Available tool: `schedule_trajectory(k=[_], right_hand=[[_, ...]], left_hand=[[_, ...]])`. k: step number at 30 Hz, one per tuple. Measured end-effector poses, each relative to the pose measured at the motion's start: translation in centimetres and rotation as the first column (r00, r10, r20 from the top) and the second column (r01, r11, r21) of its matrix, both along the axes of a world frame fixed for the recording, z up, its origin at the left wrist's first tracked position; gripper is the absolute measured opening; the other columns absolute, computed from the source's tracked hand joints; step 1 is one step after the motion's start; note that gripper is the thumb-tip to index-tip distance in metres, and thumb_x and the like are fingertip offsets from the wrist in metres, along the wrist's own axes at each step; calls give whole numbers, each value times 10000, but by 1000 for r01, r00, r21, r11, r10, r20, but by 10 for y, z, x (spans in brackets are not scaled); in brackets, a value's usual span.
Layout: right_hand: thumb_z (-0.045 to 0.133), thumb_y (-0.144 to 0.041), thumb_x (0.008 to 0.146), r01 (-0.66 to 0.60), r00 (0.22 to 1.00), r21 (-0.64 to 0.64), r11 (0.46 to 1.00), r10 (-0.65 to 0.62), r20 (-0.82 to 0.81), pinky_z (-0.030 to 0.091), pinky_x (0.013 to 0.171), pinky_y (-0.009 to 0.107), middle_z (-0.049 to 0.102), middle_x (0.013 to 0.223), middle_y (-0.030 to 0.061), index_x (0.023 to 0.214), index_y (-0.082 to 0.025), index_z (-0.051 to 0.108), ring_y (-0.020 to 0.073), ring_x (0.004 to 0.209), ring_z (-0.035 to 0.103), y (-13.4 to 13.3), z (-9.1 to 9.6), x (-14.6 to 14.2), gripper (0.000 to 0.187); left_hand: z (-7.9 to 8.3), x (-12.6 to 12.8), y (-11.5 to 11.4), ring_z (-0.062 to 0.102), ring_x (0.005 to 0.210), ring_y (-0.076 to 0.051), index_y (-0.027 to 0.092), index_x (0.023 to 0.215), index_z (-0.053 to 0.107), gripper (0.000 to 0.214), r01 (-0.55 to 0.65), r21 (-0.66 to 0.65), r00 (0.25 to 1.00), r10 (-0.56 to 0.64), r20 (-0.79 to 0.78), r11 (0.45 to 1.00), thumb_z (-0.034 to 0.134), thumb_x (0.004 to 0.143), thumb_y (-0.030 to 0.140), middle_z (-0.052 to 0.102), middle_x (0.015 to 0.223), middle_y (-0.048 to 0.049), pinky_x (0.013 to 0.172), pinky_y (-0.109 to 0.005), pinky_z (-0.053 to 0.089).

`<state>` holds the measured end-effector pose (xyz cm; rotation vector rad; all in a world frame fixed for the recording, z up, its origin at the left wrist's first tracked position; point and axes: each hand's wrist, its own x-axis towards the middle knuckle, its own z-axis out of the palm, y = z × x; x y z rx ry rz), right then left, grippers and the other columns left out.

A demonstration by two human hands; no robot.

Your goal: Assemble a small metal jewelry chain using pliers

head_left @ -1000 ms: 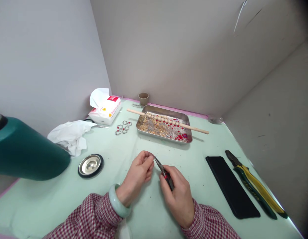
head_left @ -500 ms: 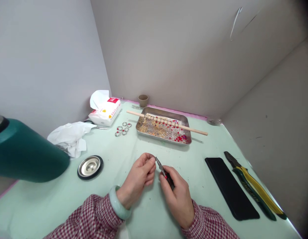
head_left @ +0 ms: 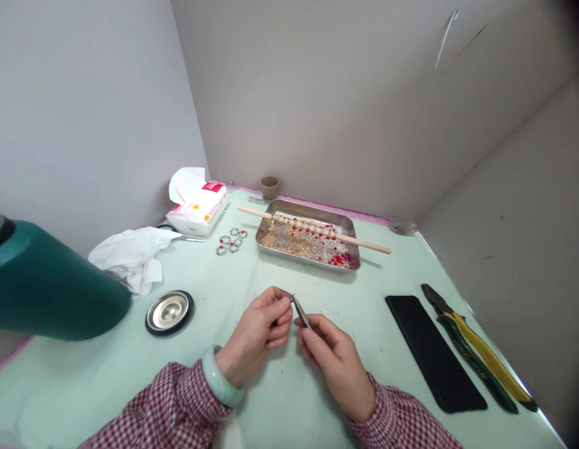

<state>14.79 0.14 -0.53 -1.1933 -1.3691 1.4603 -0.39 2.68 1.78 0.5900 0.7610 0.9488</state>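
Note:
My left hand [head_left: 265, 330], with a pale green bangle [head_left: 220, 377] at its wrist, pinches something tiny and thin between thumb and forefinger; its kind is too small to make out. Fine-nosed pliers [head_left: 301, 313] are gripped in my right hand [head_left: 336, 362], which covers most of the handles. The pliers' tip meets the left fingertips. Beyond the hands lies a metal tray [head_left: 308, 265] of gold, clear and red beads [head_left: 342, 259]. A wooden stick [head_left: 364, 244] wound with beaded wire rests across the tray. Several small rings with red beads [head_left: 233, 244] lie left of it.
On the left are a green bottle [head_left: 60, 287], a round lid [head_left: 170, 313], crumpled tissue [head_left: 135, 252], scissors [head_left: 189, 239] and a tissue pack [head_left: 198, 209]. A small cup [head_left: 269, 186] stands behind the tray. To the right lie a black case [head_left: 434, 352] and large yellow-green pliers [head_left: 481, 355].
My right hand has turned and shifted slightly right and down, its fingers now wrapped further over the handles. The pliers' tip stays at the left fingertips. My left hand has barely moved.

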Motion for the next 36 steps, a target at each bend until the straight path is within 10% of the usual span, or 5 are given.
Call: schedule_trajectory(k=[6, 18, 27, 36], right_hand=[[512, -333, 860, -92, 988, -183, 979, 67, -136, 299, 450, 207, 526, 709, -4, 953, -156, 564, 75, 530, 413, 5, 0, 4, 207], [506, -354, 866, 57, 987, 97, 994, -70, 143, 428, 647, 251, 596, 807, 20, 982, -174, 573, 138, 723, 535, 3, 5, 6, 224], [507, -238, 858, -10, 899, 443, 896, -186, 397, 431, 656, 263, 586, 804, 22, 997, -186, 567, 146, 704, 542, -2, 1, 6, 160], [492, -218, 861, -28, 874, 488, 872, -215, 435, 430, 662, 284, 570, 807, 33, 999, -185, 556, 160, 717, 536, 0, -2, 5, 156]], left_hand=[[-1, -4, 3, 147, 394, -16, 172, 730, 361, 182, 80, -59, 993, -75, 90, 995, 460, 881, 194, 318, 557, 77, 375, -186, 82], [3, 1, 2, 165, 416, -28, 163, 872, 469, 76, -61, 27, 992, 63, -105, 998, 480, 864, 238, 330, 564, 80, 395, -204, 102], [0, 5, 3, 199, 427, -39, 160, 879, 486, 176, -88, 105, 938, 117, -325, 991, 499, 847, 333, 282, 526, 96, 405, -191, 155], [-4, 5, 3, 236, 414, -44, 163, 840, 487, 191, -60, 195, 888, 142, -438, 979, 503, 828, 353, 313, 489, 100, 392, -182, 203]])
